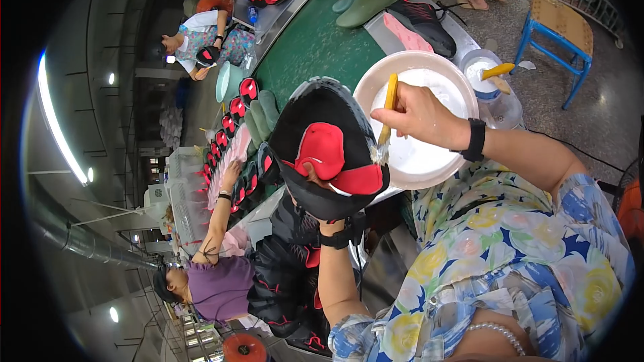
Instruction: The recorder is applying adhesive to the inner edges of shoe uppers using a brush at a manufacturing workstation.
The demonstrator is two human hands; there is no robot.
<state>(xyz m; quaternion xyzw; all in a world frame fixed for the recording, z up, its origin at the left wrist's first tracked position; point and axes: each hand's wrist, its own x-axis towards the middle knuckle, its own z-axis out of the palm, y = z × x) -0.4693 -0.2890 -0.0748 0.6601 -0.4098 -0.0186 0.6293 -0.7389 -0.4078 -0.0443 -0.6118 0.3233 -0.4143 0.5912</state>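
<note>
My left hand [329,222] grips a black shoe upper [285,124] with a red lining, and part of the hand is hidden behind it. The upper's open underside faces up, and whitish smears run along its rim. Pinched in my right hand [429,117] is a brush [389,104] with a yellow handle. Its wet bristles point down and appear to touch the right edge of the upper. Under my right hand stands a pale pink basin [467,80] of white liquid [422,161].
A green conveyor belt [312,47] carries shoe lasts [365,3] and several black-and-red uppers. A small tub [479,70] with a yellow-handled brush stands right of the basin. Black uppers [282,285] pile up at my left. Two co-workers [218,288] [208,37] handle pieces along the belt. A blue-legged stool [560,23] stands at right.
</note>
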